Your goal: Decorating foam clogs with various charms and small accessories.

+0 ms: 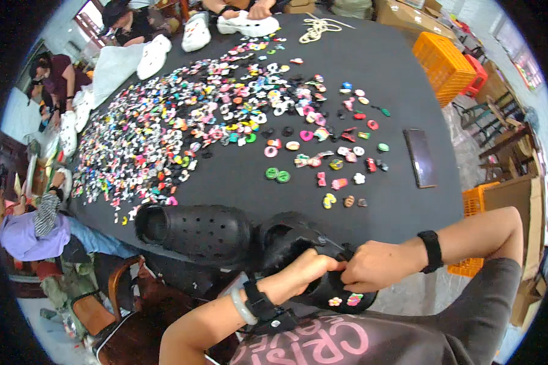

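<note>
A black clog (280, 234) lies at the table's near edge, close to my body, its toe end carrying two flower-shaped charms (354, 299), one pink and green, one pale. My left hand (307, 272) is closed on this clog, partly inside its opening. Against the upper, my right hand (374, 266) has its fingers curled together, meeting the left thumb. Whatever sits between the right fingertips is hidden. A second black clog (210, 234) rests to the left, its holes bare.
Shoe charms (182, 121) cover the table's left and middle; several (341, 152) lie spread out singly nearer me. A phone (421, 158) lies at right. White clogs (154, 56) and cord (319, 28) are farther back. Other people sit around; orange crates (442, 68) stand right.
</note>
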`<state>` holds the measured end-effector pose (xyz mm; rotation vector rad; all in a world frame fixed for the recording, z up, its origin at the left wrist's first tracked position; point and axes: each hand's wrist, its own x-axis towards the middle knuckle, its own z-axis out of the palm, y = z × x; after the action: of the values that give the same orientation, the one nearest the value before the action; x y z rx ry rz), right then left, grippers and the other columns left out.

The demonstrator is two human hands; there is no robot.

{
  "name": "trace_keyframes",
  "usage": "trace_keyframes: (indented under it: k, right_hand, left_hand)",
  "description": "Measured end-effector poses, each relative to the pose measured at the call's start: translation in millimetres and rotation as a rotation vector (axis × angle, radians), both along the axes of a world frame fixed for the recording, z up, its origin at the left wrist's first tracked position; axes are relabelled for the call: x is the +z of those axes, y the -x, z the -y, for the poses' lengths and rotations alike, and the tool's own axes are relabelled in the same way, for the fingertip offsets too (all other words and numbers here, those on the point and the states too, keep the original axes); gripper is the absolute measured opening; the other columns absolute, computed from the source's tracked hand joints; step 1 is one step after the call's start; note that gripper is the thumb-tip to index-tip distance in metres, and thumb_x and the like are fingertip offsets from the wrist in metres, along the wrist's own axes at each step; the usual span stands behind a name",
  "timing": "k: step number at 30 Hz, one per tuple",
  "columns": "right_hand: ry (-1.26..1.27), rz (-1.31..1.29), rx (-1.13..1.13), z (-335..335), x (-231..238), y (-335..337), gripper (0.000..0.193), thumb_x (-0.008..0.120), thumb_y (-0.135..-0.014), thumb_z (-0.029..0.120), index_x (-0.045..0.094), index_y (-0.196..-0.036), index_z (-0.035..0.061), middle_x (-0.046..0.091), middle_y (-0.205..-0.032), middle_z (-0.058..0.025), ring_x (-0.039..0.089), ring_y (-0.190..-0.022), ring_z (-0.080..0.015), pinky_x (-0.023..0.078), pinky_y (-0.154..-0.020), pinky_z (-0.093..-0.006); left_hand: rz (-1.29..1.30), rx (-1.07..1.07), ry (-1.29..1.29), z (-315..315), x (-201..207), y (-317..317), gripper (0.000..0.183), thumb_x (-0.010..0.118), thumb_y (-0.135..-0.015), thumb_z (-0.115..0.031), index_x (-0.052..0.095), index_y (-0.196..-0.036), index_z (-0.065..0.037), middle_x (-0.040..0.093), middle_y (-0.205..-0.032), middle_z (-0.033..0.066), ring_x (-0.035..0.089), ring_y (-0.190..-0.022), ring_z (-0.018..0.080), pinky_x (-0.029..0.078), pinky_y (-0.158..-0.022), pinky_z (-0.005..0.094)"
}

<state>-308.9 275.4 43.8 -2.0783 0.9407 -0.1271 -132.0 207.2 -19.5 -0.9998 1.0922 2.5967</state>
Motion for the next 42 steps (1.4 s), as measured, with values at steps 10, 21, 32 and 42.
trace_keyframes:
  k: [10, 21, 32, 42]
  right_hand:
    - [0.304, 0.024, 0.054, 0.5, 9.1, 23.9, 0.026, 0.058, -0.086, 0.027, 0.052, -0.076, 0.0046, 0.054, -0.067, -0.0084, 0.059, -0.065, -0.0284, 0.047, -0.057, -0.0393]
    - [0.469, -0.264, 0.127, -9.4, 10.6, 11.6, 0.028, 0.061, -0.083, 0.035, 0.053, -0.08, 0.0078, 0.057, -0.064, -0.0042, 0.062, -0.059, -0.025, 0.047, -0.051, -0.037]
    - [0.368, -0.014, 0.272, 11.8, -1.0, 22.9, 0.023, 0.055, -0.086, 0.026, 0.054, -0.07, 0.0084, 0.057, -0.057, -0.0066, 0.059, -0.054, -0.0289, 0.044, -0.048, -0.0406]
    - [0.484, -0.073, -0.072, -25.5, 52.1, 85.2, 0.017, 0.058, -0.085, 0.021, 0.052, -0.074, 0.008, 0.054, -0.065, -0.0071, 0.058, -0.058, -0.0293, 0.046, -0.051, -0.0402]
  left_hand:
    - [0.138, 0.116, -0.113, 9.4, 13.9, 6.2, 0.016, 0.063, -0.084, -0.007, 0.066, -0.098, 0.0, 0.067, -0.096, 0.0088, 0.065, -0.084, 0.0189, 0.052, -0.076, 0.0323]
    - [0.197, 0.101, -0.14, 11.2, 19.6, 9.8, 0.037, 0.064, -0.088, -0.027, 0.061, -0.108, 0.004, 0.064, -0.106, 0.0124, 0.062, -0.093, 0.0184, 0.048, -0.08, 0.0306]
    - [0.17, 0.167, -0.118, 10.3, 11.6, 7.2, 0.023, 0.058, -0.092, -0.016, 0.062, -0.105, 0.001, 0.066, -0.102, 0.0107, 0.065, -0.089, 0.0199, 0.053, -0.078, 0.0345]
    - [0.179, 0.114, -0.211, 25.8, 22.4, 23.8, 0.026, 0.057, -0.091, -0.018, 0.061, -0.104, 0.004, 0.067, -0.098, 0.013, 0.068, -0.082, 0.022, 0.056, -0.076, 0.0359]
